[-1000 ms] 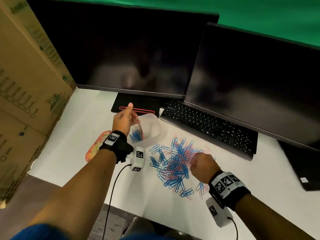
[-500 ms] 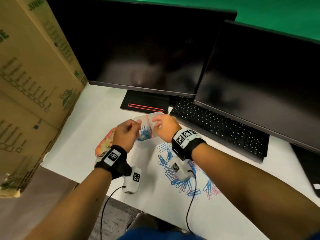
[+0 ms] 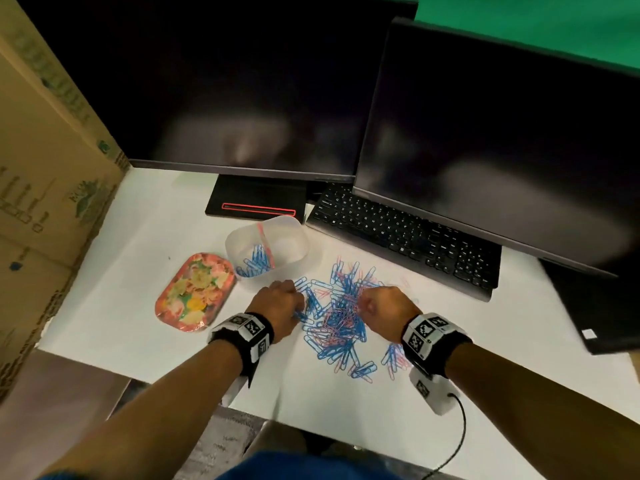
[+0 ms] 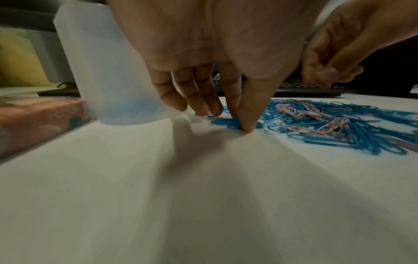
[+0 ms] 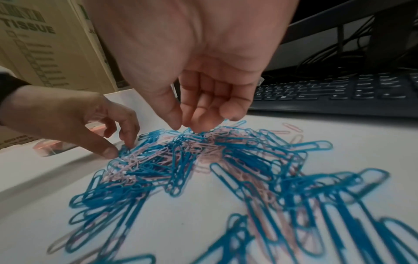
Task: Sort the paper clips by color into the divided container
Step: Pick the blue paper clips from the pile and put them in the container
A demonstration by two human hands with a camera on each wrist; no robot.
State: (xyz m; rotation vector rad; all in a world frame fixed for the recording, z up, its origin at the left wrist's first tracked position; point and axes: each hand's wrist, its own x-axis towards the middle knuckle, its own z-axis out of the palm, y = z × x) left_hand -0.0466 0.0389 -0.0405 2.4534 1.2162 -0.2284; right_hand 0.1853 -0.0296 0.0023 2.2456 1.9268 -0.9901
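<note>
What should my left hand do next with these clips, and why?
Probably close the left hand thumb and finger on the blue clip under its fingertips and lift it clear. The fingertips already touch blue clips at the pile's near-left edge, and the container just behind already holds blue clips in its left compartment.

Black wristbands (image 3: 246,336) with white coded tags; white cabled camera pods (image 3: 434,393).

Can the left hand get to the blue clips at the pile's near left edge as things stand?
Probably yes. The left hand is already at the pile, its fingertips down on blue clips at that edge. Nothing lies between; the container sits behind, out of the way.
</note>
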